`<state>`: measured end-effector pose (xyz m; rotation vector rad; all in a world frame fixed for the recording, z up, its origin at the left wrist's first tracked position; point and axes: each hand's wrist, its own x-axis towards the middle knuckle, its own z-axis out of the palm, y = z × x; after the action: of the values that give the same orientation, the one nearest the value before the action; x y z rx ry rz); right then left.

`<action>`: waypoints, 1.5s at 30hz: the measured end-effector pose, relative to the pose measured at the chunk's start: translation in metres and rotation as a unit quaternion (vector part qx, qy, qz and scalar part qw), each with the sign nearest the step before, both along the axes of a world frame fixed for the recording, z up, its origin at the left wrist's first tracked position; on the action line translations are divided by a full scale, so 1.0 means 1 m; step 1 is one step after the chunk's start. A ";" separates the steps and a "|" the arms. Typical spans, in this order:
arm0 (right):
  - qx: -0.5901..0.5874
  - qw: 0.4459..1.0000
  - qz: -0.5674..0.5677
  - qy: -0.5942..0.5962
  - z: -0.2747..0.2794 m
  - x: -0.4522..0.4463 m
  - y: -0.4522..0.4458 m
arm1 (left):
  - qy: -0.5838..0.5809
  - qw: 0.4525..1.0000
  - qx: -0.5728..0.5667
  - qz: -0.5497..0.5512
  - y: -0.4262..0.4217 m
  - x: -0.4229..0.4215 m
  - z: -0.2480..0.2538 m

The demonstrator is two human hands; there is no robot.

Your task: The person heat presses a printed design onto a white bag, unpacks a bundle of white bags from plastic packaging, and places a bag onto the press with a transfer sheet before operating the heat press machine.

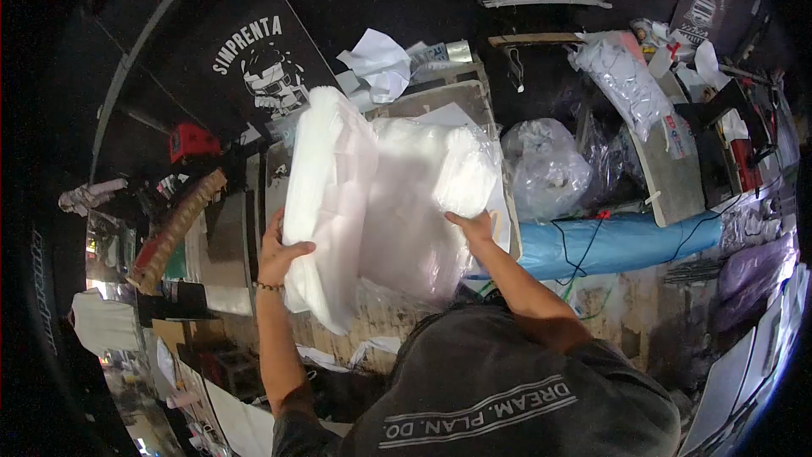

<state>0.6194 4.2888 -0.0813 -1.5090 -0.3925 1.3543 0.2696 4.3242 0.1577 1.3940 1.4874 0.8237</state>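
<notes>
My left hand [283, 252] grips the lower left side of a thick, folded white stack [326, 195], its thumb on the front and a beaded bracelet at the wrist. My right hand [474, 233] holds the right side of a clear plastic bag [406, 211], thumb on top. White folded material [467, 173] shows through the plastic near that hand. The white stack stands tilted at the left of the bag, and the two touch. The fingertips of both hands are partly hidden behind what they hold.
Beneath the bag lies a grey board [423, 101]. To the right are a blue plastic-wrapped roll [617, 247], a clear plastic bundle [550, 169] and a wrapped package [622, 85]. Crumpled white paper [378, 63] lies behind. A red object [193, 144] is at the left.
</notes>
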 end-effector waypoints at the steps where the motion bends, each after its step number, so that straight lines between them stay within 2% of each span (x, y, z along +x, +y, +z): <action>1: 0.045 0.996 0.030 0.076 -0.013 0.004 0.000 | 0.018 1.000 0.006 0.000 0.000 -0.001 -0.005; 2: 0.047 0.996 0.028 0.076 -0.008 0.002 -0.002 | 0.035 0.999 0.035 -0.016 0.000 0.003 -0.006; 4: 0.076 0.996 -0.035 0.043 0.007 -0.002 -0.009 | 0.036 0.999 0.026 -0.003 -0.004 0.008 0.004; 7: 0.122 0.991 -0.004 0.051 0.018 0.006 -0.022 | 0.012 1.000 0.001 0.004 -0.008 0.001 0.002; 9: 0.114 0.993 -0.002 0.039 -0.003 0.011 -0.029 | 0.008 1.000 0.022 0.008 -0.012 0.000 0.005; 11: 0.167 0.978 -0.091 0.079 -0.014 0.013 -0.037 | -0.002 1.000 0.006 0.007 -0.016 0.001 0.006; 12: 0.077 0.993 -0.067 0.066 -0.011 0.021 -0.040 | -0.004 1.000 0.003 0.014 -0.017 0.004 0.005; 15: 0.025 0.991 -0.019 0.128 -0.023 0.033 -0.040 | -0.005 1.000 -0.001 0.024 -0.020 0.020 0.010; 19: 0.050 0.987 -0.012 0.151 -0.022 0.031 -0.047 | -0.026 1.000 -0.002 0.015 -0.024 0.023 0.002; 20: 0.110 0.984 -0.026 0.136 -0.020 0.024 -0.049 | -0.028 1.000 -0.001 0.014 -0.025 0.025 0.001; 21: 0.170 0.977 -0.039 0.122 -0.011 0.019 -0.047 | -0.020 1.000 0.004 0.011 -0.027 0.026 0.000; 22: 0.162 0.977 0.001 0.139 -0.001 0.019 -0.050 | -0.010 1.000 0.007 0.010 -0.031 0.027 -0.001; 25: 0.180 0.977 -0.011 0.110 -0.002 0.010 -0.053 | 0.058 0.996 0.046 -0.040 -0.040 0.038 -0.005; 26: 0.162 0.981 -0.024 0.102 -0.017 0.012 -0.052 | 0.037 0.999 0.012 -0.029 -0.049 0.060 0.002; 27: 0.144 0.985 -0.035 0.094 -0.031 0.013 -0.050 | 0.103 0.994 0.033 -0.032 -0.057 0.069 -0.010; 28: 0.035 0.990 -0.099 0.099 -0.018 0.012 -0.051 | -0.068 0.997 -0.027 -0.010 -0.061 0.072 -0.037; 29: -0.051 0.990 -0.127 0.036 -0.054 0.012 -0.043 | 0.047 0.995 0.049 -0.073 -0.072 0.077 -0.060; 31: 0.007 0.997 -0.068 0.025 -0.043 0.024 -0.047 | 0.211 0.955 0.185 -0.098 -0.095 0.112 -0.075; 33: 0.007 0.995 -0.097 -0.029 -0.065 0.018 -0.049 | 0.322 0.925 0.143 -0.141 -0.111 0.148 -0.099; 34: 0.018 0.997 -0.070 -0.036 -0.069 0.022 -0.054 | 0.345 0.918 0.130 -0.148 -0.117 0.162 -0.104; 35: 0.044 0.992 -0.094 -0.070 -0.101 0.022 -0.051 | 0.417 0.894 0.079 -0.142 -0.123 0.173 -0.118; 36: 0.069 0.990 -0.124 0.021 -0.105 0.027 -0.046 | 0.417 0.894 0.057 -0.155 -0.127 0.180 -0.118; 37: 0.083 0.991 -0.107 0.014 -0.110 0.031 -0.048 | 0.424 0.890 0.101 -0.132 -0.134 0.185 -0.126; 38: 0.097 0.991 -0.091 0.007 -0.116 0.035 -0.052 | 0.416 0.898 0.051 -0.132 -0.135 0.192 -0.117; 39: 0.125 0.987 -0.032 -0.094 -0.125 0.036 -0.046 | 0.455 0.881 0.083 -0.097 -0.138 0.197 -0.135; 40: 0.162 0.965 -0.036 0.204 -0.165 0.067 -0.056 | 0.449 0.888 0.040 -0.095 -0.137 0.202 -0.114; 41: 0.164 0.856 -0.033 0.488 -0.198 0.079 -0.044 | 0.523 0.846 0.052 -0.097 -0.138 0.209 -0.130; 42: 0.117 0.950 -0.015 0.290 -0.167 0.052 -0.032 | 0.573 0.813 0.096 -0.047 -0.136 0.218 -0.163; 43: 0.078 0.995 0.001 0.069 -0.140 0.040 -0.033 | 0.560 0.823 0.078 -0.047 -0.138 0.220 -0.151; 44: 0.078 0.997 0.007 -0.002 -0.125 0.040 -0.034 | 0.575 0.812 0.095 -0.018 -0.139 0.226 -0.165; 45: 0.082 0.996 0.020 -0.013 -0.116 0.041 -0.035 | 0.573 0.814 0.094 -0.036 -0.142 0.223 -0.154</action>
<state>0.6603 4.2542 -0.1968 -1.3907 -0.5387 1.3024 0.4928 4.1817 0.0034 2.2704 2.2182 -0.0378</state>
